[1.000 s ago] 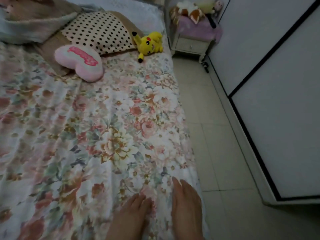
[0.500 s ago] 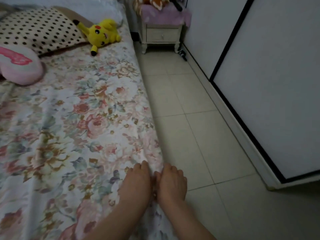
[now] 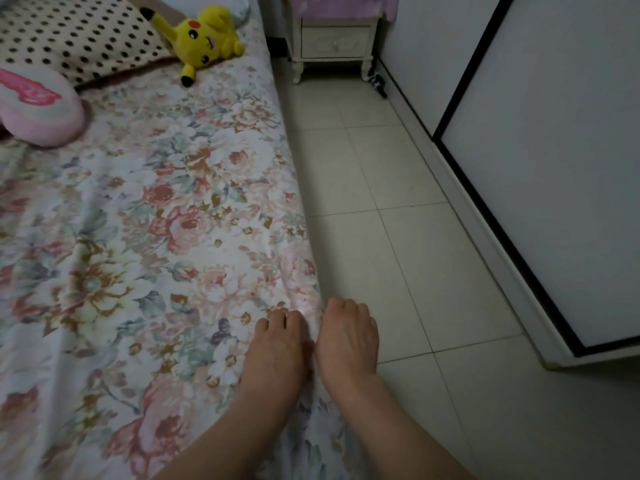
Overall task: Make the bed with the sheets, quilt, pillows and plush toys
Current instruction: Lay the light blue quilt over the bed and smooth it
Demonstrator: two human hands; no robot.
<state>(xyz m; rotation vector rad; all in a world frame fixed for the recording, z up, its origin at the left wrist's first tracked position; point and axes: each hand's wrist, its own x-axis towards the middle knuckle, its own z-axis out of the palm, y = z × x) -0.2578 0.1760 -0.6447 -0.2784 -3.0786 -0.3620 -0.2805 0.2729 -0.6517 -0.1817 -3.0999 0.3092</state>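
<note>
A floral sheet (image 3: 166, 220) covers the bed, lying mostly flat with light creases. My left hand (image 3: 277, 344) and my right hand (image 3: 348, 337) sit side by side at the bed's right edge. Both have fingers curled down and grip the sheet's edge; the fingertips are hidden. At the head end lie a polka-dot pillow (image 3: 76, 36), a pink heart-shaped cushion (image 3: 41, 105) and a yellow plush toy (image 3: 204, 36).
A tiled floor strip (image 3: 381, 209) runs between the bed and a white wardrobe with black trim (image 3: 554, 168). A white nightstand (image 3: 334, 39) with a purple cover stands beyond the bed's corner, with a small dark object (image 3: 376, 83) on the floor beside it.
My view swung right toward the floor. Both hands slid from flat on the sheet's top to its right edge, and their fingers curled over it.
</note>
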